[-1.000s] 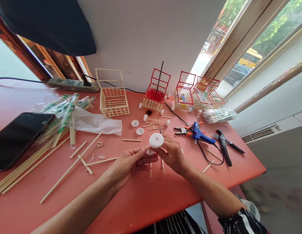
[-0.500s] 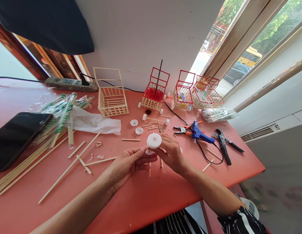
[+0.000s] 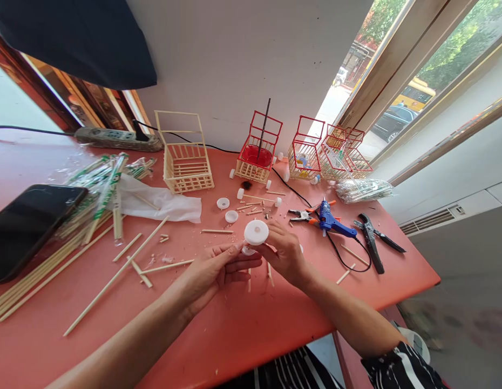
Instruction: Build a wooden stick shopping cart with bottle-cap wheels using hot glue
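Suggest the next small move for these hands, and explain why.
Perhaps tilt the upper cap to check how it sits: the right hand holds it, the left hand is at the lower cap, and what lies between the caps is mostly hidden.

- A red table point(image 3: 235, 335), dotted with crumbs
- Left: a phone point(image 3: 36, 227), long wooden sticks point(image 3: 117, 275), wrapped chopsticks point(image 3: 108, 186), white paper point(image 3: 174, 208)
- Back: a power strip point(image 3: 117, 139), a plain stick basket point(image 3: 189, 174), red-trimmed baskets point(image 3: 253, 173)
- Middle: two white caps point(image 3: 231, 216), short stick pieces point(image 3: 217, 232)
- Right: pliers point(image 3: 303, 215), a blue glue gun point(image 3: 336, 224), black cutters point(image 3: 371, 246)
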Available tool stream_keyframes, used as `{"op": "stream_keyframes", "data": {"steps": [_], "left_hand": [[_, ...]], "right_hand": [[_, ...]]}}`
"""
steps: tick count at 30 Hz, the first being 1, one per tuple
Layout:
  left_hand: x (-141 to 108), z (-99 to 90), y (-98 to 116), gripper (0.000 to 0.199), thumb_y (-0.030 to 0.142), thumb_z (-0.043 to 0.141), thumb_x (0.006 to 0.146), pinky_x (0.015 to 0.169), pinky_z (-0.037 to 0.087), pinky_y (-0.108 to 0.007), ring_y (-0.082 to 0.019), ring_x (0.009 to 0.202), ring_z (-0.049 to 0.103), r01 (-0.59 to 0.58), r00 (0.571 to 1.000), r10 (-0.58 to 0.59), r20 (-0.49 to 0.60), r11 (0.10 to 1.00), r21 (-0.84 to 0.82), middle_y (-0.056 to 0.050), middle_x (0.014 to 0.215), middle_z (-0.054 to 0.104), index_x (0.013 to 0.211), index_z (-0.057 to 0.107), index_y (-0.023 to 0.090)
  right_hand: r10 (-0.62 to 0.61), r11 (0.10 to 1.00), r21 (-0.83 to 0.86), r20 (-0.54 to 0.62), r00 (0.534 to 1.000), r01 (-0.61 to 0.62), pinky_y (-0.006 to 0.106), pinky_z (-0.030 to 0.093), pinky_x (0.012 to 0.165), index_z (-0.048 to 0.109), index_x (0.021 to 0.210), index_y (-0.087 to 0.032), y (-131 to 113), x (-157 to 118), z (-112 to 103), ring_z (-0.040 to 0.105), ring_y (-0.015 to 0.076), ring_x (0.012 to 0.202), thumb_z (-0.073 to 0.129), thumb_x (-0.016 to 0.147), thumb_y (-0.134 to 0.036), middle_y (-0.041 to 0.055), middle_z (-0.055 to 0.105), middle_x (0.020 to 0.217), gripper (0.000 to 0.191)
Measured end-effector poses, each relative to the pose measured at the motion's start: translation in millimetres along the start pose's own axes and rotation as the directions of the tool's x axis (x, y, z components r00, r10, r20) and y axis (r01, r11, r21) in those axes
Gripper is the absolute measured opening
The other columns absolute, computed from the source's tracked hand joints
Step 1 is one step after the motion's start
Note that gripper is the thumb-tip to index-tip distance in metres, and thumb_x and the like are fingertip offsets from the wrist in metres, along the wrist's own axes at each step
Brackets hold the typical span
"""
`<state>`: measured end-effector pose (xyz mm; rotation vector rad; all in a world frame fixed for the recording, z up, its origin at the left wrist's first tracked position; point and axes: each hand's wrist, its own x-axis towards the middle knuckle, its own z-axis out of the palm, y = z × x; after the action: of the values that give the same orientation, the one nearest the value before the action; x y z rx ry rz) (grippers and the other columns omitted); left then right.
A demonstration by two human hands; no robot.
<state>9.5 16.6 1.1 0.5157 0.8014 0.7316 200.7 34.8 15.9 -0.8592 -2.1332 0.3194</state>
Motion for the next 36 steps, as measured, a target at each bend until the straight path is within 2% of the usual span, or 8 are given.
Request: {"op": "stream_keyframes", "data": {"steps": [3,8,20,36], "left_hand": [[0.1,0.9,0.7,0.043,0.045,0.093,0.066,0.067,0.059,-0.027,-0.033,0.102,0.076,0.002,1.000,-0.002,-0.005,1.000,-0.001,-0.017,0.101,0.080,0.092,0.079,0.013],[-0.4,2.9,1.9,0.050,0.048,0.097,0.057,0.067,0.060,-0.026,-0.032,0.099,0.077,0.004,1.000,-0.004,-0.017,1.000,-0.018,-0.017,0.099,0.081,0.090,0.081,0.014],[-2.4,6.5,4.7,0.055,0.049,0.100,0.046,0.064,0.060,-0.023,-0.027,0.091,0.078,0.019,0.999,-0.019,-0.040,1.000,-0.014,-0.013,0.092,0.082,0.084,0.082,0.015],[-2.2,6.2,3.0,0.053,0.048,0.100,0.047,0.064,0.061,-0.022,-0.028,0.093,0.078,0.006,0.999,-0.007,-0.033,1.000,-0.029,-0.013,0.094,0.082,0.085,0.082,0.016]], "right_hand": [[0.003,1.000,0.018,-0.003,1.000,-0.003,0.030,0.051,0.079,0.072,0.091,-0.021,-0.6,0.5,-0.2,0.062,0.0179,0.080,0.057,0.103,-0.032,0.0040,0.069,0.081,0.022],[-0.020,0.998,0.053,-0.031,0.999,0.022,0.030,0.050,0.081,0.071,0.090,-0.020,-0.3,1.0,0.5,0.062,0.0175,0.079,0.060,0.102,-0.029,0.0032,0.069,0.080,0.018],[-0.030,0.998,0.059,-0.042,0.999,0.032,0.029,0.050,0.077,0.070,0.090,-0.019,-1.5,1.4,0.5,0.061,0.0167,0.078,0.062,0.101,-0.025,0.0032,0.069,0.080,0.015],[-0.017,0.999,0.039,-0.056,0.998,0.019,0.029,0.050,0.078,0.070,0.090,-0.020,-0.1,0.7,1.8,0.062,0.0170,0.079,0.061,0.102,-0.028,0.0032,0.070,0.080,0.017]]}}
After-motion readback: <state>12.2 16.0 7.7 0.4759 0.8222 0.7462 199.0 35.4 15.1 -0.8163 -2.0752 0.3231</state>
